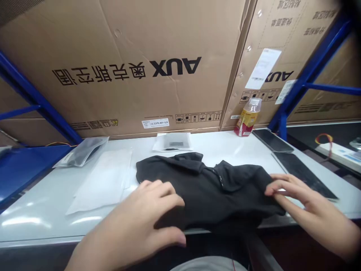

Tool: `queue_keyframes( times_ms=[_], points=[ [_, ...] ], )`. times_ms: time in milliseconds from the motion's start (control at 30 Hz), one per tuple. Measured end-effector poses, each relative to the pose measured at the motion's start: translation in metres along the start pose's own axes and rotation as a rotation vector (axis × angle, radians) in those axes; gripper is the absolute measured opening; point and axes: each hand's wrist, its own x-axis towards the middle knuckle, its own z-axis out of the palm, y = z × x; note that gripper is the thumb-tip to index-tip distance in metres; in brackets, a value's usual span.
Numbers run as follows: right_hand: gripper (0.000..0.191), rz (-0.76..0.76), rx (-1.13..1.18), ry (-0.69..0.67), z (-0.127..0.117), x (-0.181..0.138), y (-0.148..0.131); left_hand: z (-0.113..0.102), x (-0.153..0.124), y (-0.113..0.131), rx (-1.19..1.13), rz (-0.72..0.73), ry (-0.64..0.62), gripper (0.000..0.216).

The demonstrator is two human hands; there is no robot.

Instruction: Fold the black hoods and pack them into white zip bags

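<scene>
A black hooded garment (208, 192) lies bunched on the white table (36, 222), its hood and collar towards the far side. My left hand (138, 222) rests on the near left part of the fabric with curved fingers. My right hand (310, 203) lies at the garment's right end, its fingers flat on the cloth. Neither hand visibly grips the fabric. Part of the garment's near edge is hidden under my left hand.
A flat translucent plastic bag (100, 180) lies left of the garment. Further back are a grey bag (81, 152), a small packet (172, 143), a plastic bottle (248, 118) and two black flat panels (304, 175). Large cardboard boxes in a blue rack stand behind the table.
</scene>
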Motion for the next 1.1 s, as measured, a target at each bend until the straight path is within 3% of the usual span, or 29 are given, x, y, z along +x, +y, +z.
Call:
queue_keyframes(
  times_ms=[67,133,200,267,333,433,500,567,633,767,867,967,1100],
  points=[
    [0.041,-0.062,-0.089,0.049,0.004,0.005,-0.007,0.008,-0.016,0.016,0.023,0.029,-0.079,0.010],
    [0.054,-0.156,-0.166,0.068,0.011,0.016,-0.015,0.012,-0.026,0.020,0.048,0.038,-0.142,0.022],
    [0.046,-0.255,-0.198,0.039,0.021,0.031,-0.023,0.007,-0.031,0.017,0.034,0.025,-0.171,0.031],
    [0.032,-0.291,-0.165,-0.021,0.030,0.048,-0.030,-0.003,-0.030,0.010,-0.023,-0.012,-0.167,0.026],
    [0.032,-0.181,-0.121,0.006,0.035,0.064,-0.037,-0.015,-0.024,0.002,-0.113,-0.026,-0.177,0.015],
    [0.039,0.021,-0.150,0.239,0.036,0.076,-0.049,-0.021,-0.002,-0.012,-0.181,-0.027,-0.166,0.015],
    [0.047,-0.030,-0.207,0.316,0.035,0.073,-0.059,-0.015,0.018,-0.023,-0.116,-0.038,-0.110,0.025],
    [0.048,-0.150,-0.209,0.227,0.038,0.062,-0.070,-0.003,0.042,-0.036,0.000,-0.065,-0.060,0.034],
    [0.043,-0.227,-0.178,0.040,0.047,0.045,-0.081,0.011,0.065,-0.048,0.101,-0.087,-0.057,0.050],
    [0.051,-0.249,-0.238,-0.245,0.075,0.019,-0.090,0.030,0.093,-0.053,0.185,-0.118,-0.085,0.064],
    [0.059,-0.212,-0.282,-0.309,0.089,0.015,-0.084,0.035,0.080,-0.034,0.220,-0.130,-0.077,0.064],
    [0.058,-0.212,-0.277,-0.304,0.091,0.016,-0.082,0.042,0.047,-0.011,0.188,-0.089,-0.106,0.073],
    [0.054,-0.262,-0.255,-0.284,0.095,0.014,-0.097,0.067,0.008,-0.008,0.173,-0.122,-0.070,0.074]
  ],
)
